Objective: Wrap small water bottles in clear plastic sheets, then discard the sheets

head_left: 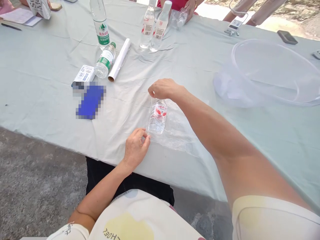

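A clear water bottle [157,118] with a red and white label lies on its side on a sheet of clear plastic film [181,133]. My left hand [137,145] is beside the bottle's base, thumb and forefinger pinched at the film's near left corner. Across the bottle's top end reaches my right hand [165,89], its fingers curled down and pinched at the film's far left edge. The bottle's cap is hidden behind that hand.
Left of the film are a white roll [119,60], green-labelled bottles [105,61], a small box [84,75] and a blurred blue item [91,101]. Two bottles [157,31] stand farther back. A large clear plastic tub [272,90] is right. Other people's hands [191,8] show across the table.
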{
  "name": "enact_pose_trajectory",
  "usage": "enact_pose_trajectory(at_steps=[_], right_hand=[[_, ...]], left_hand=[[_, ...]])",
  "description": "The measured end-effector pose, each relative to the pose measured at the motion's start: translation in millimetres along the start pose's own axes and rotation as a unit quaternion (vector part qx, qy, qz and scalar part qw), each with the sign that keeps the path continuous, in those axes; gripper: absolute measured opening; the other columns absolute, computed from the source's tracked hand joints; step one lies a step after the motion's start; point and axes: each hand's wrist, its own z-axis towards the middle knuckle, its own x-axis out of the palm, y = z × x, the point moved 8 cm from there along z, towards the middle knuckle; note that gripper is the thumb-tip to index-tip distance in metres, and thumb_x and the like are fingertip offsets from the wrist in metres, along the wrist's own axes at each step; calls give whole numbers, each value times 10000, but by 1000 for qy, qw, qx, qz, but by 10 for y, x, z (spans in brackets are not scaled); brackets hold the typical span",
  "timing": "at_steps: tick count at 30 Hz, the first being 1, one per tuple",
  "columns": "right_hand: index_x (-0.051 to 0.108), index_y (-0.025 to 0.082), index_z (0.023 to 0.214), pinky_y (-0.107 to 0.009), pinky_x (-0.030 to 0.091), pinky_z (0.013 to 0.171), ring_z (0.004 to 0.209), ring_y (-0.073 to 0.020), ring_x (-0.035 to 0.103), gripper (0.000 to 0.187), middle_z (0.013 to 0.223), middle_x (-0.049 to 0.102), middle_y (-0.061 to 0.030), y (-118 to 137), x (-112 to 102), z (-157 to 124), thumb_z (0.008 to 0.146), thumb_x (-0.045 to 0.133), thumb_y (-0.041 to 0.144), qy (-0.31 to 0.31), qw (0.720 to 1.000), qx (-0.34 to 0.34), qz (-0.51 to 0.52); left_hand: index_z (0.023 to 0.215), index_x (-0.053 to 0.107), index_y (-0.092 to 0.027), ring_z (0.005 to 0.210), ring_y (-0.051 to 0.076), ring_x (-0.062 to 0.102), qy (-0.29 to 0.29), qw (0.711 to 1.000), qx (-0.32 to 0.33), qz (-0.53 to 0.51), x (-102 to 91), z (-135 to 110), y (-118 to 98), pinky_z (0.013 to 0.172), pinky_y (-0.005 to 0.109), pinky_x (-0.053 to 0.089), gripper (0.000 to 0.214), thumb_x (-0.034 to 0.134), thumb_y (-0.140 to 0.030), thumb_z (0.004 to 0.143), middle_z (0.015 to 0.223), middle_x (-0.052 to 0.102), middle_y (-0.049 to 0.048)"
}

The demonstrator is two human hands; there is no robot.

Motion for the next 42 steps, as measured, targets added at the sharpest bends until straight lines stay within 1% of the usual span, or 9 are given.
enact_pose_trajectory(at_steps=[7, 14, 18, 23, 28, 32, 35, 38, 42], right_hand=[[696, 198, 833, -392, 420, 771, 790, -248, 588, 209, 845, 638, -102, -310, -176, -767, 789, 512, 111, -131, 989, 51, 48], [678, 203, 773, -389, 476, 883, 942, -244, 648, 232, 957, 730, -76, -652, 125, -1323, 820, 453, 233, -161, 962, 73, 206], [689, 206, 770, -428, 455, 944, 1052, -267, 633, 314, 1010, 729, -93, -880, 205, -1486, 880, 403, 277, -186, 948, 123, 227], [707, 212, 1022, -392, 489, 829, 874, -227, 642, 302, 1030, 709, -85, -916, -126, -1730, 887, 444, 273, -304, 896, 181, 270], [701, 206, 1033, -367, 471, 777, 804, -209, 613, 280, 1072, 665, -101, -452, -89, -1603, 897, 575, 415, -194, 950, 101, 221], [634, 174, 1050, -364, 459, 756, 907, -257, 610, 492, 1157, 618, -150, -660, 34, -1567, 788, 697, 586, -172, 945, 193, 200], [603, 177, 1042, -371, 456, 760, 858, -243, 612, 494, 1129, 631, -127, -843, 55, -1625, 750, 732, 554, -144, 942, 223, 204], [615, 185, 1032, -373, 462, 763, 852, -242, 628, 389, 1105, 665, -102, -1044, 97, -1786, 787, 685, 478, -110, 930, 250, 245], [684, 214, 1057, -390, 472, 886, 1069, -279, 634, 344, 1191, 686, -79, -1290, 219, -2031, 881, 535, 470, -110, 896, 238, 358]], left_hand=[[795, 583, -207, 1130, 194, 684, -72, 982, 157, 72, 59, -85, -252, 908, 342, 596, 198, 491, -217, 970, 1197, 705, 110], [784, 628, -174, 1240, 241, 635, 58, 887, 417, 189, 792, -264, -800, 1140, 458, 463, 223, 490, -83, 934, 1034, 746, 83], [794, 628, -174, 1271, 283, 606, 114, 847, 452, 255, 1147, -285, -907, 1151, 480, 443, 151, 559, -114, 915, 835, 711, 72], [861, 635, -165, 1233, 303, 612, 143, 827, 462, 286, 1330, -268, -1018, 1164, 477, 416, 100, 662, -256, 894, 808, 688, 87], [912, 661, -134, 1093, 315, 653, 178, 814, 457, 310, 1590, -230, -1090, 1177, 497, 361, 235, 695, -363, 873, 764, 687, 103], [922, 676, -150, 851, 266, 679, 221, 806, 455, 308, 1849, -214, -1153, 1149, 518, 363, 184, 692, -323, 860, 721, 676, 62], [1025, 674, -119, 988, 284, 670, 236, 800, 475, 280, 1923, -274, -1249, 1138, 542, 358, 255, 681, -322, 870, 855, 700, 94], [1077, 661, -118, 1209, 310, 597, 277, 779, 518, 222, 1879, -469, -1352, 1123, 561, 368, 282, 690, -315, 877, 995, 707, 118], [995, 663, -175, 1081, 219, 651, 327, 749, 561, 134, 1677, -707, -1430, 1078, 490, 414, 173, 617, -332, 940, 964, 715, 57]])
